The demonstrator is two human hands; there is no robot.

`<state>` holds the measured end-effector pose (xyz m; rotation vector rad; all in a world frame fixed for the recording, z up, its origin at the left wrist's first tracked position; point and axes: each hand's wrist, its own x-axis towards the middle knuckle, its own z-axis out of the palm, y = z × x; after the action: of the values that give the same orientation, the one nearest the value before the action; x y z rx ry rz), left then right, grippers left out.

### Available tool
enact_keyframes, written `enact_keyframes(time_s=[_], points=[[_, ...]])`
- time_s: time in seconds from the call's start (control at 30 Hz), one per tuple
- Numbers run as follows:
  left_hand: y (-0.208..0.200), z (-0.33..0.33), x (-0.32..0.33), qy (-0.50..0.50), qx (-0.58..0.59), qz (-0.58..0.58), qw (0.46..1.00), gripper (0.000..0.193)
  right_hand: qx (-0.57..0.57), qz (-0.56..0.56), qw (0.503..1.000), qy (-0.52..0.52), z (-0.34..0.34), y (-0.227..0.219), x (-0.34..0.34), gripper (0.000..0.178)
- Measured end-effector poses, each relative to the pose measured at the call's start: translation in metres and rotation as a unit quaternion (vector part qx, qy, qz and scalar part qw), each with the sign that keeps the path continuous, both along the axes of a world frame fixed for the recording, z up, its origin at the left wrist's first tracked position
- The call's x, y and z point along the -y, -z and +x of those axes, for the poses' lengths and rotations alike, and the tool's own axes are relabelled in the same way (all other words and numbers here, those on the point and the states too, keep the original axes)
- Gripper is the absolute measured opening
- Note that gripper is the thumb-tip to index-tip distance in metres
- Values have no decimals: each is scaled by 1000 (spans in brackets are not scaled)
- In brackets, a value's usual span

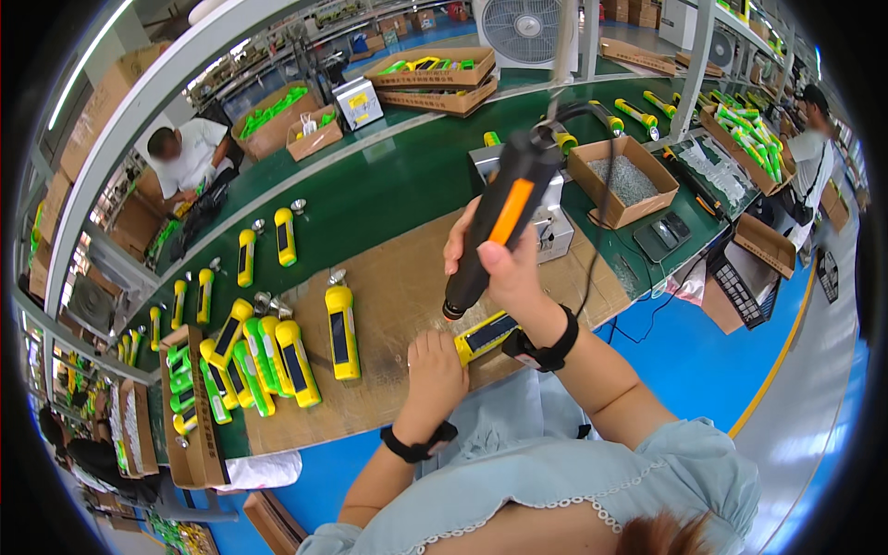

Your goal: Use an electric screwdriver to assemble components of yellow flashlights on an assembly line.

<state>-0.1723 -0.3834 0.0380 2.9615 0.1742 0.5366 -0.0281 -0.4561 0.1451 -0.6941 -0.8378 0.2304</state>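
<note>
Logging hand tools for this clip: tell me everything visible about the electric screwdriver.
The electric screwdriver is a long, thick cylinder, apparently plastic, black with a bright orange strip along its side. It narrows to a small tip with a hint of orange. The right hand grips it around its lower-middle part. It is held tilted, tip down and to the left, close to a yellow flashlight; whether the tip touches that cannot be told. Its upper end is too blurred to detail.

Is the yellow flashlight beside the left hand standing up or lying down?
Lying down. The yellow flashlight has its dark panel facing up, with the left hand at its left end.
</note>
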Motion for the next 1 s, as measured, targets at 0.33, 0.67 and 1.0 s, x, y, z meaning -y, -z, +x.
enact_keyframes(time_s=[0.33,0.67,1.0], points=[[8,36,-25,-128,-8,22,992,49,-37,1,999,19,-14,-24,70,49],[-15,62,-93,-355,-56,19,933,58,-6,-80,986,146,21,27,75,42],[-13,-43,-60,-187,-118,-185,958,71,63,-13,923,380,97,17,76,31]])
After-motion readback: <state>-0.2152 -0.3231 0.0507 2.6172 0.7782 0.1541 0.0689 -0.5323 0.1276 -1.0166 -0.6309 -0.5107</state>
